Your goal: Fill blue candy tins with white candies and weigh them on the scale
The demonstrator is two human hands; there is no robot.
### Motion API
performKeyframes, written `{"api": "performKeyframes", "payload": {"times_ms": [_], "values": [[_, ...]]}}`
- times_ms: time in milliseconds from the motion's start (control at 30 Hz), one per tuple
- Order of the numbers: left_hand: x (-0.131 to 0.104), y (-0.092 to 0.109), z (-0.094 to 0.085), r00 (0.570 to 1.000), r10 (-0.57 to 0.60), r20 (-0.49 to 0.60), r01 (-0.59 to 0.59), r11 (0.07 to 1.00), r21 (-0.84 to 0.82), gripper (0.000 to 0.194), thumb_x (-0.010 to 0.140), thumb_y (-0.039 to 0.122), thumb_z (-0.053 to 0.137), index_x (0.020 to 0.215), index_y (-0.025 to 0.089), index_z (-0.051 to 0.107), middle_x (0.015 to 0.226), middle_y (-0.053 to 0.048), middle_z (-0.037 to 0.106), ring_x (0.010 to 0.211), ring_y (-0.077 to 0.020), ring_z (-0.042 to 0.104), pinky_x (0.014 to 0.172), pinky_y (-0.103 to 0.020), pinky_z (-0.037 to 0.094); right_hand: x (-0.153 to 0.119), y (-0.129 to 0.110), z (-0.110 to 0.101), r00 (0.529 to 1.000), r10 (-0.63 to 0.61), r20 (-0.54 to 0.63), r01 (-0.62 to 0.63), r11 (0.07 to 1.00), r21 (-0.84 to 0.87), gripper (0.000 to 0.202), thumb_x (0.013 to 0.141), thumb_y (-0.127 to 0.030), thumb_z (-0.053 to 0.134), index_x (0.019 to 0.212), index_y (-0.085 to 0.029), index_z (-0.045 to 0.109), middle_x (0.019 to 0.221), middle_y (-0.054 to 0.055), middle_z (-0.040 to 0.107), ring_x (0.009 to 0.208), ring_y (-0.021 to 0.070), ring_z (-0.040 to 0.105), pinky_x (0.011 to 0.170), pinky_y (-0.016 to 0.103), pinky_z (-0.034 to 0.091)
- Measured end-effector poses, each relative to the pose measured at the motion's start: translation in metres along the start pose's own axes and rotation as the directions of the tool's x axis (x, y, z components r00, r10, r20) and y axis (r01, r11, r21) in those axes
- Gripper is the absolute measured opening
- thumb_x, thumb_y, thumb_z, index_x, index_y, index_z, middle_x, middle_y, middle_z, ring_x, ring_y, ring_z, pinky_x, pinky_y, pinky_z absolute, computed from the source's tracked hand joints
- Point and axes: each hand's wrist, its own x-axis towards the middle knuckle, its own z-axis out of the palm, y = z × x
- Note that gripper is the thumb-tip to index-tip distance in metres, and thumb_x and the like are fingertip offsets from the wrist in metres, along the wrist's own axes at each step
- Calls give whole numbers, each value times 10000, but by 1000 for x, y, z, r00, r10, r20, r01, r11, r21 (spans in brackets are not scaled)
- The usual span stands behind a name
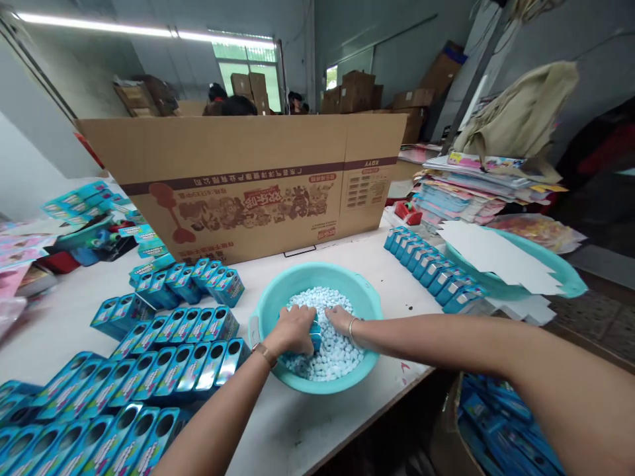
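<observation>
A turquoise basin [364, 291] stands on the white table [278, 423], with many small pale candies [330, 367] inside. My left hand [296, 328] is wrapped round a small blue box [315, 332] and holds it low over the candies, at the left of the basin. Just to its right, my right hand [341, 320] reaches into the candies. Its fingertips are partly sunk among them, so what they hold, if anything, is hidden.
Rows of blue boxes with round holes [173, 370] fill the table's left side. More boxes [431, 268] line up at the right, beside a tray with white card [501, 254]. A large carton [248, 152] stands behind the basin. An open carton [449, 430] sits below the table's right edge.
</observation>
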Motion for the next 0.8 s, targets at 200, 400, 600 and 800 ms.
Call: {"api": "performKeyframes", "payload": {"times_ms": [200,400,600,800], "values": [[-10,-12,-1,993,-86,-81,76,990,-121,611,463,166,713,1052,233,567,1123,-101,652,1104,-366,574,920,-439,427,-12,-11,30,998,39,-58,-21,962,272,203,617,-453,696,608,-265,619,652,1,653,768,243,638,726,373,473],[-29,1,1,939,-177,-294,101,962,-255,710,593,188,652,1273,210,448,1300,-117,572,1231,-325,508,1000,-419,388,-8,-59,33,996,14,-85,32,853,520,261,547,-447,705,661,-215,673,697,3,680,707,191,624,691,309,494],[-31,14,4,872,-221,-437,44,924,-381,679,602,176,648,1253,201,457,1286,-117,563,1231,-322,494,1016,-436,369,-16,-89,24,996,-13,-93,68,790,610,206,518,-360,737,634,-195,699,671,7,690,678,183,615,669,296,489],[-28,17,5,873,-244,-422,14,877,-480,667,595,154,646,1235,197,462,1271,-121,560,1232,-321,489,1032,-442,354,-22,-94,14,999,-18,-51,47,768,638,200,518,-353,735,603,-177,689,634,19,679,632,175,615,630,295,498]]}}
